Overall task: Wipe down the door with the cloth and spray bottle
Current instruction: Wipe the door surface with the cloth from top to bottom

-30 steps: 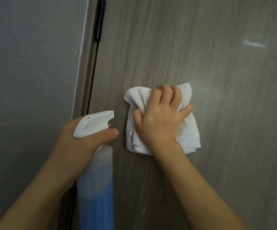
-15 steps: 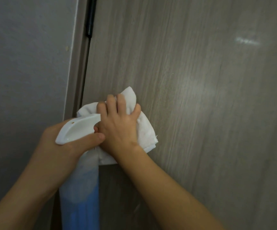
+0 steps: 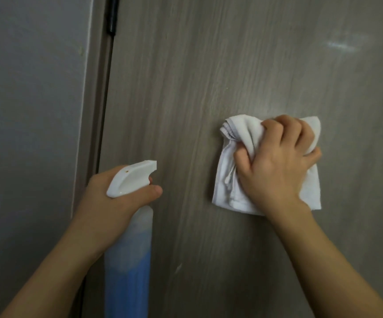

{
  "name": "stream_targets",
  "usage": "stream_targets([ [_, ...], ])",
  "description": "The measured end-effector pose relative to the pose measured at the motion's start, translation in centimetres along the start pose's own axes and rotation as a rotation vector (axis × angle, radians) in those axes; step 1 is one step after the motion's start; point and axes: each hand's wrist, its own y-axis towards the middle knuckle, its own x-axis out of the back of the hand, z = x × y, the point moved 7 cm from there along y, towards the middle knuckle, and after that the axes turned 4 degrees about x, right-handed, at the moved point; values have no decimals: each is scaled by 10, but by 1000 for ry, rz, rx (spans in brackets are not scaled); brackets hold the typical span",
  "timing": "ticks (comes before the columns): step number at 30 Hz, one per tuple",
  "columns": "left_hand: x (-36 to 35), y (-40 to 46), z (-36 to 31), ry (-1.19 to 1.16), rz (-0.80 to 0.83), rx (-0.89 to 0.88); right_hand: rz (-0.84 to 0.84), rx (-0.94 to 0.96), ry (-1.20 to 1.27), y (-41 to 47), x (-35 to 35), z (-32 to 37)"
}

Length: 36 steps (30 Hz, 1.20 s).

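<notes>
A: Where is the cloth?

B: The white cloth (image 3: pixel 231 180) sits right of centre in the frame, flat against the grey-brown wood-grain door (image 3: pixel 209 76). The right hand (image 3: pixel 275 166) lies on top of it, fingers curled and bunching its upper folds, pressing it to the door.

A: And the spray bottle?

B: Lower left of centre. The left hand (image 3: pixel 117 203) grips the neck of the spray bottle (image 3: pixel 128 260), thumb wrapped around the front just under the white trigger head (image 3: pixel 132 177). The nozzle points up and to the right, toward the door. The bottle's body hangs down to the bottom edge, holding blue liquid in its lower part.

A: Are the 2 hands touching?

B: No, they are well apart, with bare door between them.

A: Anything else?

B: A black hinge (image 3: pixel 112 17) at the upper left, on the door's edge, and a grey wall (image 3: pixel 30 111) filling the left of the frame. A pale glare (image 3: pixel 341 45) shows on the door at the upper right.
</notes>
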Motion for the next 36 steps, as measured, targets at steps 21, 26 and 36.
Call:
stream_targets([
  [21, -56, -53, 51, 94, 63, 41, 18, 40, 63, -62, 11, -40],
  [26, -58, -62, 60, 114, 71, 67, 42, 51, 60, -83, 5, -27],
  [36, -11, -71, 74, 160, 20, 43, 82, 165, 60, -111, -34, 75],
])
